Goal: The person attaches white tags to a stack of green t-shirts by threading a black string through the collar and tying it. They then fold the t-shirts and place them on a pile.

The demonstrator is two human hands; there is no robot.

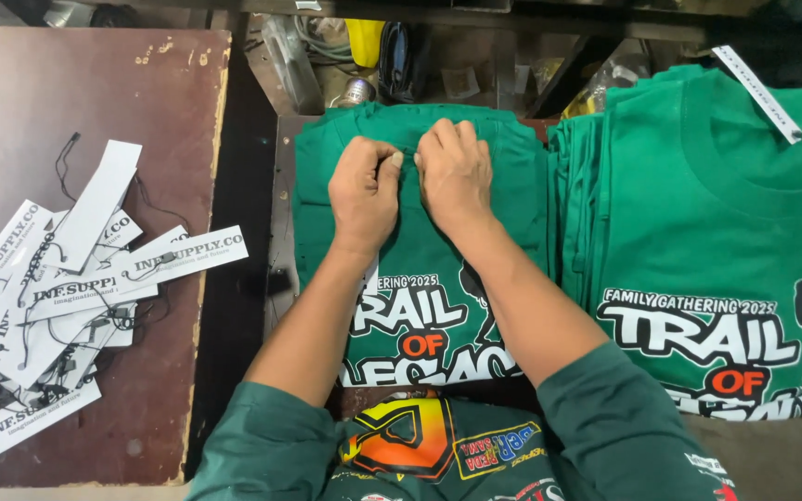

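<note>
Far left, a brown table (67, 83) with worn edges carries a loose heap of white paper tags (58, 297) with black strings, fanned out and overlapping, well apart from the hands. Dark gap between that table and the work surface. Centre: folded green t-shirt (420, 306) lying flat, collar end away from the person, white and orange print facing up on the near half. Left hand (364, 190) palm down on the shirt near the collar, fingers curled under, thumb tip pressed toward the other hand, knuckles up. Right hand (455, 172) just beside it, also palm down, fingers bent and bunched at the collar edge. Both hands close together, thumbs almost touching, pinching at the same spot of fabric at the neckline; what sits between the fingertips is too small to tell. Forearms bare, angled inward from dark green sleeves (262, 436) pushed up near the elbows, making a V toward the collar. Right of the hands, a stack of matching green shirts (698, 241), same print, top one carrying a white tag (758, 93) at its collar, edges of the pile just beside the centre shirt.
</note>
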